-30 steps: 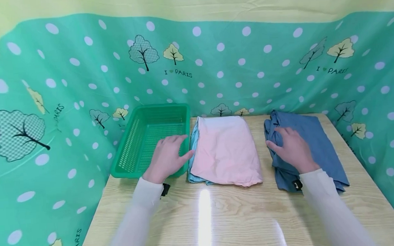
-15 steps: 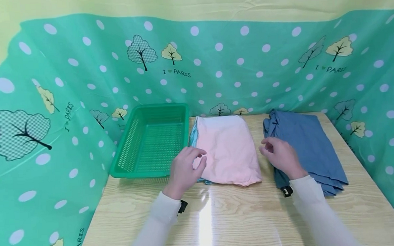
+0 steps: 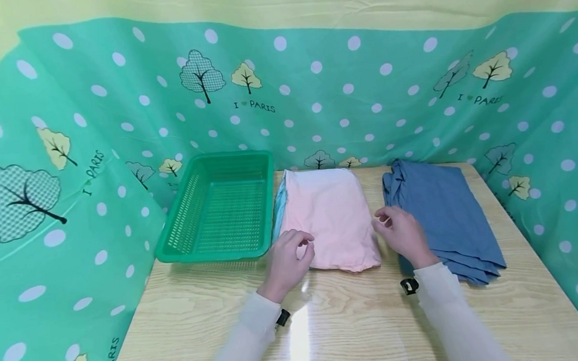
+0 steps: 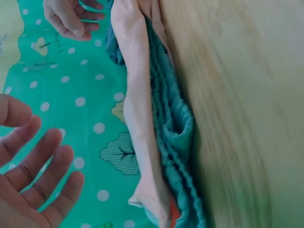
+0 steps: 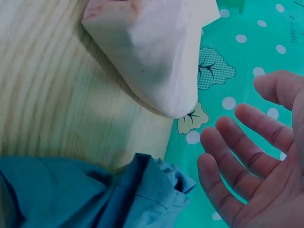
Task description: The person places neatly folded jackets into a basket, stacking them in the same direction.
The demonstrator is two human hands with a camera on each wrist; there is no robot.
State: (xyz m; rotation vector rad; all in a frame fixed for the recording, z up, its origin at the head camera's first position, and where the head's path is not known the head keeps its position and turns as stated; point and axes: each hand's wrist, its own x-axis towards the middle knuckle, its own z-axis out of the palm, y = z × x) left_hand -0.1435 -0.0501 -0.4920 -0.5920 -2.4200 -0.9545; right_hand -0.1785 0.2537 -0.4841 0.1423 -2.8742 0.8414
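Note:
A folded pink cloth (image 3: 327,216) lies on the wooden table, with teal fabric (image 3: 279,203) showing under its left edge. Above its lower left corner hovers my left hand (image 3: 287,261), fingers loosely bent and holding nothing. My right hand (image 3: 403,234) is over the gap between the pink cloth and the folded blue cloth (image 3: 448,216), also holding nothing. The left wrist view shows relaxed left fingers (image 4: 40,178) apart from the pink fabric (image 4: 137,90) and its teal layers (image 4: 173,123). In the right wrist view the right fingers (image 5: 242,156) are spread near the blue cloth (image 5: 142,194).
A green plastic basket (image 3: 232,213) stands at the left of the table, close to the pink cloth. Bare wood (image 3: 355,324) spans the table's front. Green dotted fabric (image 3: 314,92) hangs behind and along both sides.
My left hand has moved right and nearer the front, from the basket to the pink cloth. My right hand has shifted left and slightly down, off the blue cloth's middle. Nothing was taken hold of.

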